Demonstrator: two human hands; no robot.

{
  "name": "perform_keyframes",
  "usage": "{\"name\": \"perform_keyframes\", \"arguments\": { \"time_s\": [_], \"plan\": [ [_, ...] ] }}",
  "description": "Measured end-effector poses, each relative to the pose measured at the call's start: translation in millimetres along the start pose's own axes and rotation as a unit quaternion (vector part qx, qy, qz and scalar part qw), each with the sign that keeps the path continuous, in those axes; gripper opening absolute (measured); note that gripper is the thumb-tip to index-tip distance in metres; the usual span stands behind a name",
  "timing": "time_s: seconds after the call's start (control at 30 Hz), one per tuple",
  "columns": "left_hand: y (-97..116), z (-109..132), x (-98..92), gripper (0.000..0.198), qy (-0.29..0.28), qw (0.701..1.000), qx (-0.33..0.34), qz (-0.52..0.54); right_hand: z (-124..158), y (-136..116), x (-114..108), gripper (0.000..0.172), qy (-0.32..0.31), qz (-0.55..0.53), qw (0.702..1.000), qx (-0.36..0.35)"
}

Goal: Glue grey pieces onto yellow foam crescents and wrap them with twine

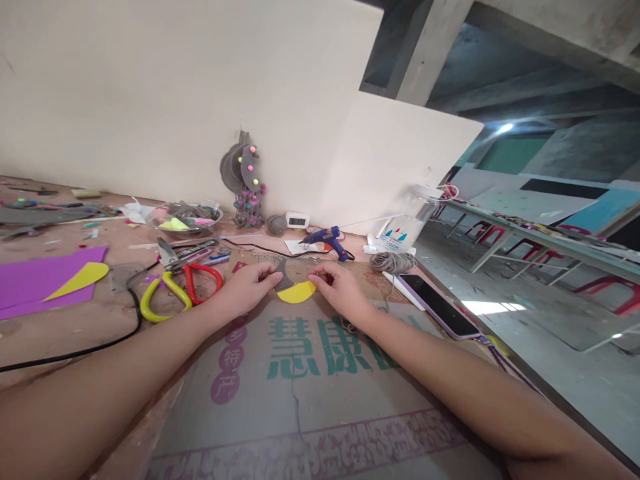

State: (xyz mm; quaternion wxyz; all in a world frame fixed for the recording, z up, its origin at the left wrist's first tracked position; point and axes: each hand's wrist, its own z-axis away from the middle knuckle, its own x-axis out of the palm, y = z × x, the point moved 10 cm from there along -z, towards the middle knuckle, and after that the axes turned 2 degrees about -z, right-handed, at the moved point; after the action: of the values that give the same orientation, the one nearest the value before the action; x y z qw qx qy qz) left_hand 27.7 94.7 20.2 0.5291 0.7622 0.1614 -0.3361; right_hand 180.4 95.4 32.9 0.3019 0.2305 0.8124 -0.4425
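Between my two hands is a small felt shape, a grey crescent (284, 275) with a yellow rounded piece (299, 293) against its lower side. My left hand (249, 287) pinches the left edge of the grey crescent between thumb and fingers. On the other side, my right hand (339, 287) has thumb and forefinger closed on the upper right end of the yellow piece. Whether the two pieces are joined, I cannot tell. Both hands are just above a printed cardboard sheet (240, 427). A thin grey thread (296, 400) lies on that sheet.
Behind the hands stand a blue glue gun (325, 236), a white digital clock (297, 220) and a decorated grey felt hanging (245, 173). Pliers (167, 293) and purple felt (45, 280) lie left. Grey yarn (393, 262), a phone (439, 305) and a plastic tub (407, 217) are right.
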Motion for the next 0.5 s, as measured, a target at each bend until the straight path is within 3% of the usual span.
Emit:
{"name": "perform_keyframes", "arguments": {
  "time_s": [0.5],
  "plan": [
    [-4.7,-1.4,9.4,0.032,-0.032,0.999,0.011,-0.014,-0.7,-0.4,-6.3,0.017,0.023,-0.039,0.999,0.013]
  ]
}}
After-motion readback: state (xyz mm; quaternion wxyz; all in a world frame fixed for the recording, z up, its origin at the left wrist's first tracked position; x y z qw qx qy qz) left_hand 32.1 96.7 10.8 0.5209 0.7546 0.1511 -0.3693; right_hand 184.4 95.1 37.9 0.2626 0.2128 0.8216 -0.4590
